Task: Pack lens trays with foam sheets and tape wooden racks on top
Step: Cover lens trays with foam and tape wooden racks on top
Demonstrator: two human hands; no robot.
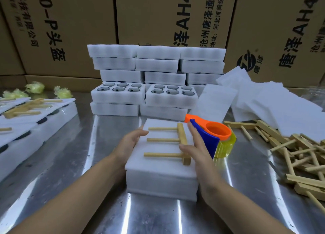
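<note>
1. A wooden rack (173, 143) is lying flat on the foam sheet (158, 165) covering the lens tray (161, 184), near the front of the steel surface (73, 163).
2. The left hand (129, 142) is pressing the tray's left edge — fingers loosely open, gripping nothing.
3. The right hand (197, 148) is resting flat beside the rack's crossbar, open too.
4. A tape dispenser (213, 137) is sitting just right of the tray.

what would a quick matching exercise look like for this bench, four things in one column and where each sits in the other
Things:
1. orange and blue tape dispenser
2. three-pronged wooden rack
3. loose pile of wooden racks
4. crumpled yellow-green tape wads

Places:
A. far left of the metal table
B. on the white foam sheet between both hands
C. right edge of the table
D. just right of the right hand

Pairs: 1-D, 2-B, 3-C, 4-A
</note>
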